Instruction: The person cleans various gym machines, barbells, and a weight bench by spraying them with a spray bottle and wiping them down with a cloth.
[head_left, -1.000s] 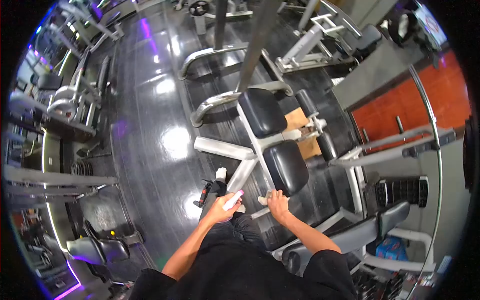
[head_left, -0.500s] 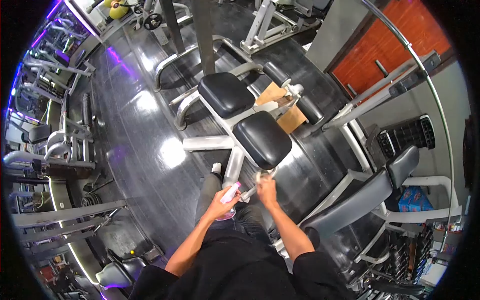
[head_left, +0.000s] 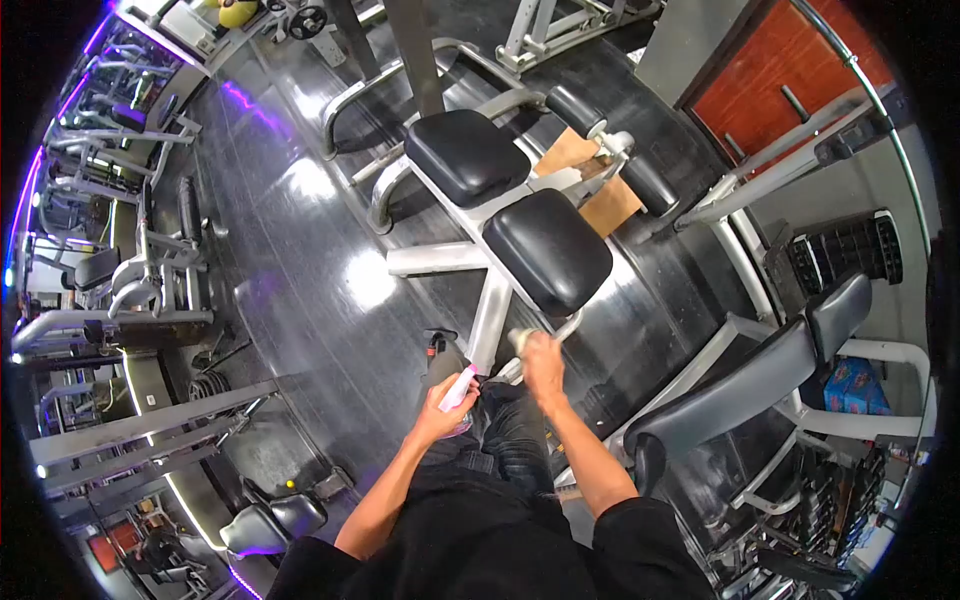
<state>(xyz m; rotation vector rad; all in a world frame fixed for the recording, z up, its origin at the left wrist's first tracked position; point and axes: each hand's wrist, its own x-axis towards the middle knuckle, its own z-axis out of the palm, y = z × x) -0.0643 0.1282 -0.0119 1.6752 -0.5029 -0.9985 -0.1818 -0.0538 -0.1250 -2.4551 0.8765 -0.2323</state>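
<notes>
My left hand (head_left: 436, 413) is wrapped round a spray bottle (head_left: 459, 388) with a white and pink top, held over my lap. My right hand (head_left: 543, 368) is closed on a pale cloth-like item (head_left: 520, 340), blurred and mostly covered by the fingers. That hand is just below the nearer black seat pad (head_left: 548, 251) of a bench, beside a light metal handle (head_left: 570, 325). A second black pad (head_left: 467, 157) lies beyond it on the same grey frame (head_left: 437, 259).
A padded bench (head_left: 715, 395) stands close on the right, with a blue package (head_left: 856, 387) behind it. Two black rollers, one a near roller (head_left: 649, 188), sit beyond the pads. Gym machines (head_left: 150, 265) line the left side. A red-orange panel (head_left: 775, 80) is at upper right.
The view has shifted, so the bench and pads appear farther right. My right hand has moved slightly right with the pale item. My left hand still holds the bottle.
</notes>
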